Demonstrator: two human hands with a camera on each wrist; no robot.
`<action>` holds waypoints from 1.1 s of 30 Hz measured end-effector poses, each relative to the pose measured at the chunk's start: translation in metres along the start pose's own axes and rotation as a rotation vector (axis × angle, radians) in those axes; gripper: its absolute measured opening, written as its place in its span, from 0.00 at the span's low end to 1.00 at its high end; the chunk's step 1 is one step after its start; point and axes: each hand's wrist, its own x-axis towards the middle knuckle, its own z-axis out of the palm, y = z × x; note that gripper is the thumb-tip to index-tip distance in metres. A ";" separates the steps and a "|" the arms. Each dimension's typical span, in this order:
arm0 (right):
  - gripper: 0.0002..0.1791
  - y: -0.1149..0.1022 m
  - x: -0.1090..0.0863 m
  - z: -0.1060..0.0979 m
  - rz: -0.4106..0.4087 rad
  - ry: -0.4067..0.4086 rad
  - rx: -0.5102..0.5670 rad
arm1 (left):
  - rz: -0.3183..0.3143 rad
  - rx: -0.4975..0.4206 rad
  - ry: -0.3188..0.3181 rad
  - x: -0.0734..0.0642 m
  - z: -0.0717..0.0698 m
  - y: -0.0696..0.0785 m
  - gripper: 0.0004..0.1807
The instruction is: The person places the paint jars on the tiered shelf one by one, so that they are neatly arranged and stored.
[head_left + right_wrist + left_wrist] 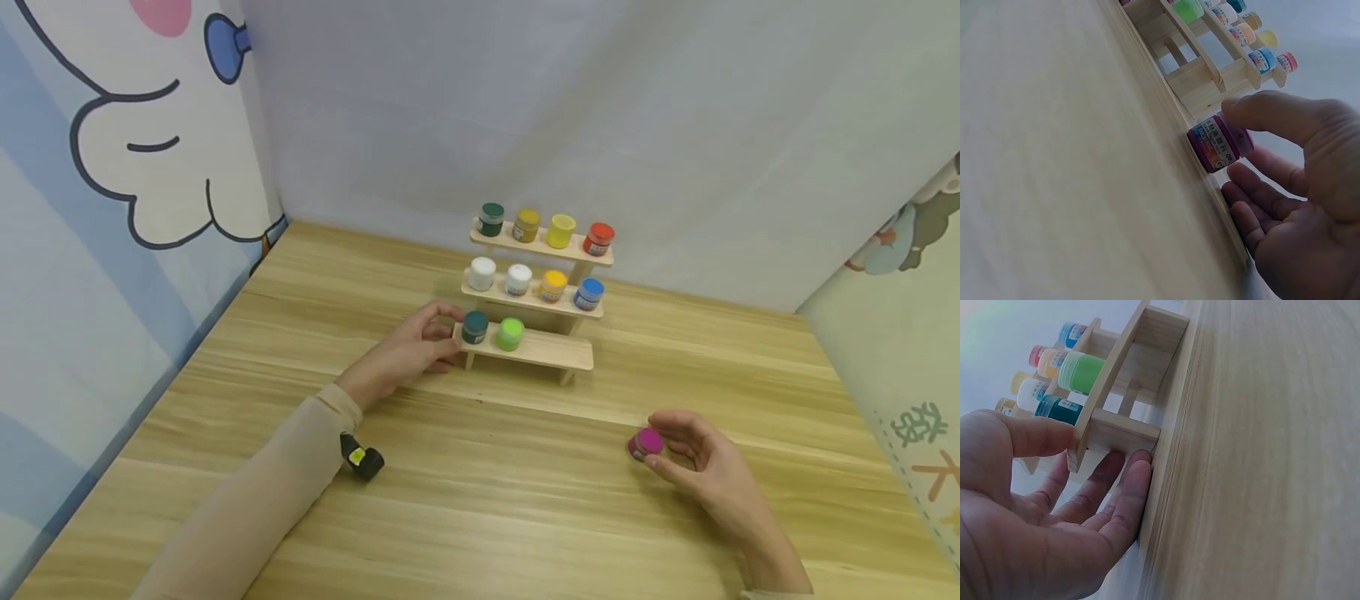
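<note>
A three-tier wooden rack (555,350) stands at the back of the table with small paint jars on each step. My left hand (408,350) holds the left end of its lowest step, thumb at the board's edge and fingers beside the end leg (1125,428). Right by that thumb sits a dark teal jar (475,327), with a light green jar (510,334) to its right. Toward the front right, my right hand (712,471) pinches a purple paint jar (645,444) between thumb and fingers. In the right wrist view the labelled purple jar (1213,144) is tilted close over the tabletop.
Four-jar rows fill the upper steps, including a red jar (598,239) and a blue jar (589,294). Behind the rack hangs a pale cloth (562,108). A printed cartoon curtain (172,167) borders the left, and a patterned panel (907,333) the right.
</note>
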 end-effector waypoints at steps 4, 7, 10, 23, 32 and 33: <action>0.29 0.000 0.001 0.001 0.021 -0.007 -0.012 | 0.001 -0.004 0.004 -0.001 0.000 0.000 0.23; 0.29 0.000 0.001 0.001 0.012 -0.010 -0.017 | -0.003 -0.005 0.008 -0.001 -0.001 0.000 0.23; 0.28 0.001 0.002 0.002 0.000 -0.009 -0.024 | -0.007 -0.006 0.009 -0.002 -0.001 0.000 0.23; 0.26 0.002 0.001 0.002 -0.030 0.007 -0.009 | -0.005 0.008 0.004 -0.001 0.001 0.001 0.23; 0.23 0.004 0.001 0.003 -0.024 0.015 0.001 | 0.000 0.013 0.002 -0.003 0.001 0.003 0.23; 0.23 0.004 0.001 0.003 -0.025 0.017 -0.001 | 0.001 0.014 0.002 -0.004 0.001 0.003 0.23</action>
